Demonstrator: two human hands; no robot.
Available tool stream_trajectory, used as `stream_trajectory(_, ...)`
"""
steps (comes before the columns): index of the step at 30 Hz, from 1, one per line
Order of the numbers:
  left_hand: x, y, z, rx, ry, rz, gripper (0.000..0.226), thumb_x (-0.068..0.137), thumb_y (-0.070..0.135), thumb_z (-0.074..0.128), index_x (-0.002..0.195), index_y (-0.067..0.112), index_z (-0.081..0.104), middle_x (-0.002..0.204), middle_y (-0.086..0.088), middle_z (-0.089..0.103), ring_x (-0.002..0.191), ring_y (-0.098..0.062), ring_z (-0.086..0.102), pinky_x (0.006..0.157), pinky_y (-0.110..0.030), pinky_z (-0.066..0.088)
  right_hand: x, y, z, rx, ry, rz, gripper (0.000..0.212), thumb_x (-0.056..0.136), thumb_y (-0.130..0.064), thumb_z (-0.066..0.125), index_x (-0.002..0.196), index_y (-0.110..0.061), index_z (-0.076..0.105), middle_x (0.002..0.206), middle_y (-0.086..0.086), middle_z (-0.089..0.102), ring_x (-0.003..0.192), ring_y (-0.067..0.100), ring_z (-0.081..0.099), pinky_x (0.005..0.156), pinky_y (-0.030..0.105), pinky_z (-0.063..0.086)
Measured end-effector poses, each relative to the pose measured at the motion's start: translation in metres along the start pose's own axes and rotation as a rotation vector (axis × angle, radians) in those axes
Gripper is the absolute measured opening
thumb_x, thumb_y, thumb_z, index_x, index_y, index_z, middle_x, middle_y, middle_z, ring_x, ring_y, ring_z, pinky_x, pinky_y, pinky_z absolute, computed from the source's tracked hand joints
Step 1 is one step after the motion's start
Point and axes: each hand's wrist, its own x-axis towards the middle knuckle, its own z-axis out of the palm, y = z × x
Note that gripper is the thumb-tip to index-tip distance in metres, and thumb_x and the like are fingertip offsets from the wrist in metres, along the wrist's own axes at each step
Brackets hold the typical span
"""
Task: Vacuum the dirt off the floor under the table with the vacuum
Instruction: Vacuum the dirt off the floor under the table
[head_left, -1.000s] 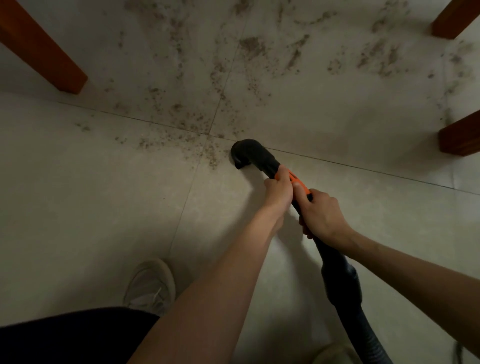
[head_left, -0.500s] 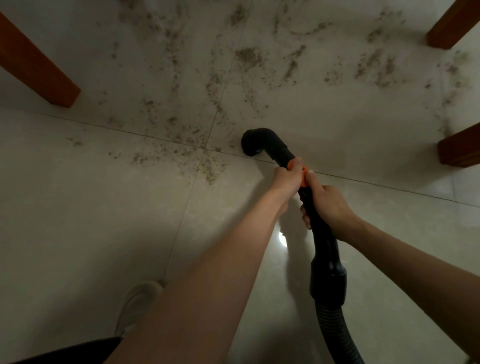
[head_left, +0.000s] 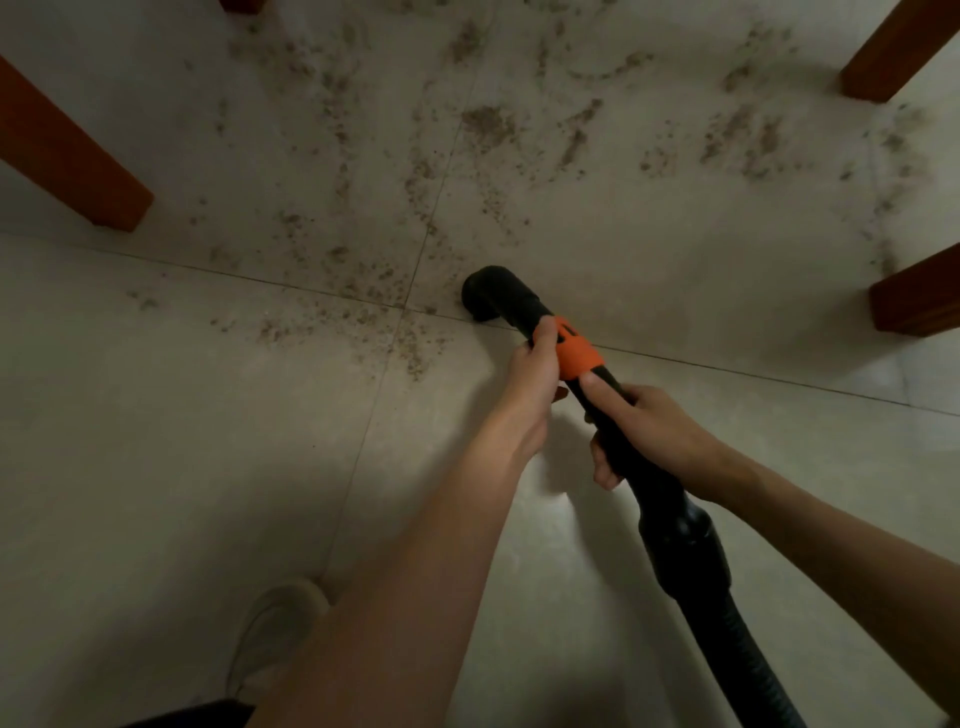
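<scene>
A black vacuum hose (head_left: 680, 540) with an orange collar (head_left: 576, 356) runs from the lower right to a black bent nozzle (head_left: 491, 296). The nozzle mouth sits on the pale tile floor (head_left: 156, 441) at a grout line. My left hand (head_left: 532, 382) grips the tube just behind the nozzle, beside the orange collar. My right hand (head_left: 641, 428) grips the black tube below the collar, thumb along its top. Brown dirt (head_left: 395, 312) lies scattered left of the nozzle and across the tiles beyond it, under the table.
Wooden table legs stand at the left (head_left: 67, 156), upper right (head_left: 898, 47) and right (head_left: 919, 296), and another leg's base shows at the top edge. My light shoe (head_left: 275, 629) is on the floor at the lower left, next to dark trousers.
The nozzle has moved a little farther forward along the grout line, then held near the same spot. More of the orange collar shows between my hands. My shoe is back in view.
</scene>
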Motion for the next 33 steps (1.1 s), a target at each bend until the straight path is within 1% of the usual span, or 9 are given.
stream_trajectory(3, -0.009, -0.004, -0.005, -0.144, 0.030, -0.019, 0.035, 0.099, 0.036, 0.039, 0.123, 0.011, 0.044, 0.101, -0.007, 0.055, 0.088, -0.019, 0.055, 0.071, -0.029, 0.048, -0.008, 0.000, 0.004, -0.009, -0.091, 0.028, 0.044, 0.093, -0.047, 0.047, 0.097, -0.004, 0.051, 0.054, 0.011, 0.057, 0.041, 0.022, 0.055, 0.045, 0.028, 0.050)
stream_trajectory(6, -0.014, -0.009, -0.010, -0.221, 0.055, -0.044, 0.028, 0.097, 0.031, 0.040, 0.113, 0.011, 0.049, 0.085, -0.003, 0.055, 0.075, -0.016, 0.054, 0.063, -0.027, 0.046, -0.012, 0.004, 0.011, -0.090, -0.070, -0.003, 0.043, 0.094, -0.047, 0.046, 0.100, -0.005, 0.053, 0.050, 0.006, 0.055, 0.038, 0.019, 0.050, 0.041, 0.026, 0.046)
stream_trajectory(11, -0.022, -0.023, -0.019, -0.215, 0.093, -0.119, 0.052, 0.097, 0.049, 0.033, 0.129, 0.009, 0.045, 0.116, -0.015, 0.057, 0.106, -0.027, 0.057, 0.090, -0.039, 0.048, -0.023, 0.028, 0.017, -0.240, -0.025, -0.045, 0.048, 0.094, -0.051, 0.042, 0.089, -0.005, 0.052, 0.047, 0.007, 0.054, 0.034, 0.021, 0.046, 0.042, 0.027, 0.041)
stream_trajectory(18, -0.040, -0.073, -0.052, -0.140, 0.260, -0.146, 0.055, 0.094, 0.057, 0.033, 0.124, 0.013, 0.049, 0.110, -0.012, 0.060, 0.104, -0.027, 0.059, 0.098, -0.046, 0.045, -0.048, 0.056, 0.051, -0.351, -0.061, -0.073, 0.040, 0.092, -0.050, 0.048, 0.083, -0.012, 0.051, 0.055, 0.005, 0.055, 0.035, 0.013, 0.049, 0.039, 0.024, 0.042)
stream_trajectory(23, -0.047, -0.069, -0.074, -0.328, 0.276, -0.136, 0.056, 0.095, 0.052, 0.038, 0.122, 0.004, 0.052, 0.075, -0.007, 0.059, 0.068, -0.018, 0.059, 0.070, -0.032, 0.051, -0.041, 0.049, 0.067, -0.591, -0.090, -0.148, 0.041, 0.090, -0.058, 0.043, 0.085, -0.017, 0.049, 0.070, 0.005, 0.059, 0.057, 0.021, 0.061, 0.056, 0.038, 0.056)
stream_trajectory(26, -0.039, -0.049, -0.082, -0.327, 0.314, -0.148, 0.056, 0.095, 0.051, 0.039, 0.123, 0.004, 0.053, 0.083, -0.010, 0.063, 0.070, -0.019, 0.058, 0.070, -0.032, 0.050, -0.028, 0.037, 0.076, -0.607, -0.077, -0.178, 0.046, 0.090, -0.060, 0.041, 0.091, -0.016, 0.050, 0.075, 0.008, 0.062, 0.063, 0.024, 0.062, 0.063, 0.041, 0.057)
stream_trajectory(29, -0.030, -0.029, -0.089, -0.288, 0.345, -0.164, 0.060, 0.094, 0.052, 0.039, 0.128, 0.004, 0.052, 0.118, -0.018, 0.062, 0.095, -0.027, 0.062, 0.079, -0.035, 0.048, -0.015, 0.026, 0.086, -0.626, -0.051, -0.202, 0.050, 0.090, -0.063, 0.040, 0.095, -0.014, 0.051, 0.082, 0.012, 0.064, 0.068, 0.030, 0.065, 0.066, 0.044, 0.057)
stream_trajectory(31, -0.028, -0.022, -0.095, -0.288, 0.369, -0.163, 0.060, 0.095, 0.053, 0.038, 0.127, 0.004, 0.051, 0.114, -0.017, 0.062, 0.097, -0.028, 0.062, 0.075, -0.035, 0.050, -0.010, 0.020, 0.091, -0.648, -0.053, -0.222, 0.050, 0.090, -0.063, 0.040, 0.096, -0.014, 0.050, 0.083, 0.012, 0.063, 0.067, 0.029, 0.065, 0.066, 0.043, 0.057)
stream_trajectory(33, -0.030, -0.022, -0.099, -0.288, 0.399, -0.144, 0.057, 0.095, 0.053, 0.037, 0.117, 0.003, 0.052, 0.094, -0.013, 0.062, 0.079, -0.023, 0.060, 0.068, -0.034, 0.050, -0.010, 0.017, 0.095, -0.682, -0.080, -0.237, 0.049, 0.091, -0.062, 0.039, 0.100, -0.015, 0.050, 0.081, 0.008, 0.061, 0.066, 0.024, 0.062, 0.064, 0.037, 0.056)
